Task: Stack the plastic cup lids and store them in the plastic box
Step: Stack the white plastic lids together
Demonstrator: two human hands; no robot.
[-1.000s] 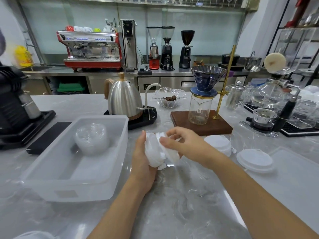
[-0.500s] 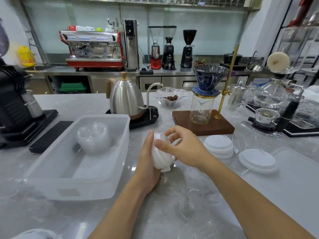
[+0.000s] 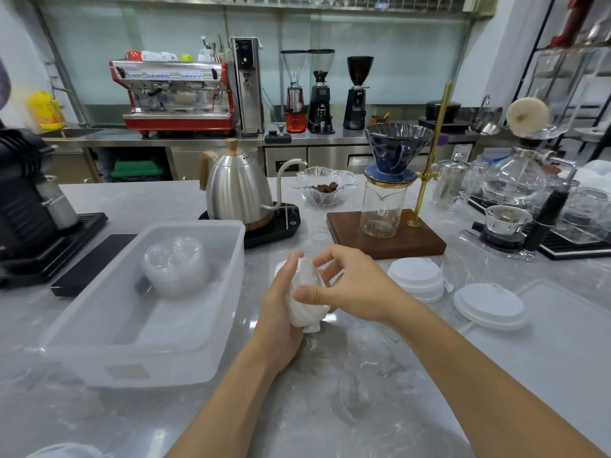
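No legible text anywhere. Front panel of the red espresso machine (image 3: pixel 172 94) carries blurred blue markings, unreadable. Plastic box (image 3: pixel 139 355) bears a blank-looking label.

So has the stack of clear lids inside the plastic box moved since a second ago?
No. The clear lid stack sits in the same far part of the plastic box, and the box keeps its place beside the kettle.

White lids (image 3: pixel 305 302); translucent box (image 3: pixel 211 328); grey marbled counter (image 3: pixel 363 391); perhaps clear lids (image 3: pixel 175 266).
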